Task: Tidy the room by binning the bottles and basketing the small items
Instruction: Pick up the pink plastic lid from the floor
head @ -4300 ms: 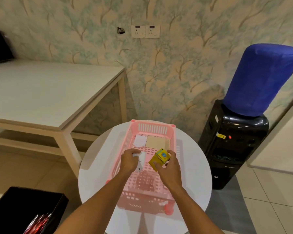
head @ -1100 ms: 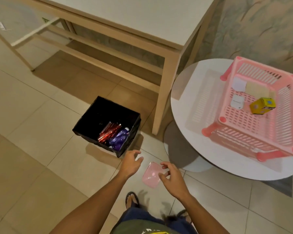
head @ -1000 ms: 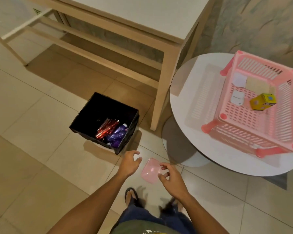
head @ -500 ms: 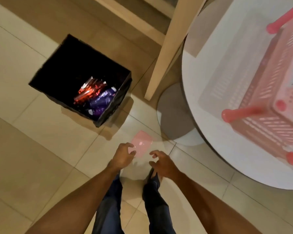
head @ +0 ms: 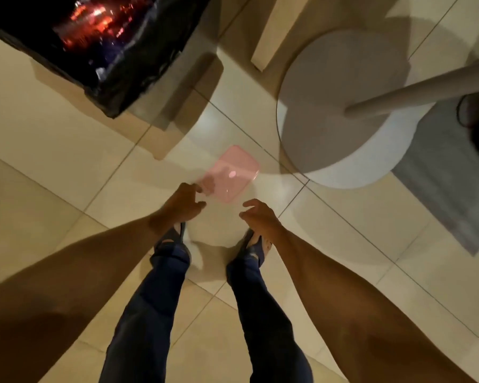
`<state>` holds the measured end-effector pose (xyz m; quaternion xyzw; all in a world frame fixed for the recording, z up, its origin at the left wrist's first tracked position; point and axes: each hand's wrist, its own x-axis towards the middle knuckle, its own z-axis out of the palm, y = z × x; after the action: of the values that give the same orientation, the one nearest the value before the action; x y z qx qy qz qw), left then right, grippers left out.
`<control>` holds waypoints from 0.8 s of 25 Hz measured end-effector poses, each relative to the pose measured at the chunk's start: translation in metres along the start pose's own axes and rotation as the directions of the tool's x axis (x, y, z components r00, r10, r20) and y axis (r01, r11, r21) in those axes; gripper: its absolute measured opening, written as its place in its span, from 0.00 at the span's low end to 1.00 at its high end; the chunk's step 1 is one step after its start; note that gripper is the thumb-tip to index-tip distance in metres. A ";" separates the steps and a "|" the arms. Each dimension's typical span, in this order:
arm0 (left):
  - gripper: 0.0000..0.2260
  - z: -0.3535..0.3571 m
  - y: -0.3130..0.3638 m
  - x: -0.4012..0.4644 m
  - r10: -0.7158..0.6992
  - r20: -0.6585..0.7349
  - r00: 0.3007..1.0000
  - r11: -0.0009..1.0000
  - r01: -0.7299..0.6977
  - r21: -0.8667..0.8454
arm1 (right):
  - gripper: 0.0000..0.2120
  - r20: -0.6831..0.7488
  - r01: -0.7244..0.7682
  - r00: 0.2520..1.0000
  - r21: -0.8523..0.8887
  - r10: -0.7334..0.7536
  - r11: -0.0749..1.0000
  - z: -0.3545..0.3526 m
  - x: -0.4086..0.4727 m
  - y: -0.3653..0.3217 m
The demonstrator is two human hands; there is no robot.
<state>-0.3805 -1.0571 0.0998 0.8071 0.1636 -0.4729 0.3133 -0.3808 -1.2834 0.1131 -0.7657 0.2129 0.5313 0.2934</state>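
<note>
A flat, translucent pink plastic item [head: 234,172] lies on the tiled floor in front of my feet. My left hand [head: 181,203] reaches down to it, and its fingertips touch the item's near-left corner. The blur hides whether any finger is under the edge. My right hand [head: 259,214] hovers just short of the item's near-right side, fingers loosely bent, holding nothing. The black bin [head: 114,59] stands at the upper left with red and purple bottles inside. The pink basket is out of view.
The round table's white base [head: 343,150] and slanting pole [head: 421,89] stand close on the right of the pink item. A wooden table leg [head: 268,37] comes down behind it. My legs and sandalled feet are directly below my hands.
I have bent much lower, so the floor fills the view and the basket has left it. Both hands have dropped toward the pink item, and my left fingertips now touch its corner.
</note>
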 end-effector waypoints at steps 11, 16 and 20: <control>0.23 0.039 -0.030 0.169 0.075 -0.032 0.997 0.995 -0.072 0.067 | 0.26 -0.139 -0.053 0.987 0.179 0.079 0.982 0.017 0.168 0.027; 0.24 0.043 -0.024 0.210 0.085 -0.006 0.996 0.989 -0.084 0.124 | 0.27 -0.178 -0.114 0.973 0.191 0.148 0.975 0.009 0.205 0.039; 0.25 0.049 -0.025 0.222 0.111 0.059 0.992 0.966 -0.122 0.226 | 0.33 -0.140 -0.117 0.977 0.265 0.158 0.957 0.015 0.219 0.039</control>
<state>-0.3155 -1.0782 -0.1188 0.8351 0.0530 -0.4876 0.2490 -0.3404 -1.3052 -0.1047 -0.7449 0.3552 0.4556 0.3338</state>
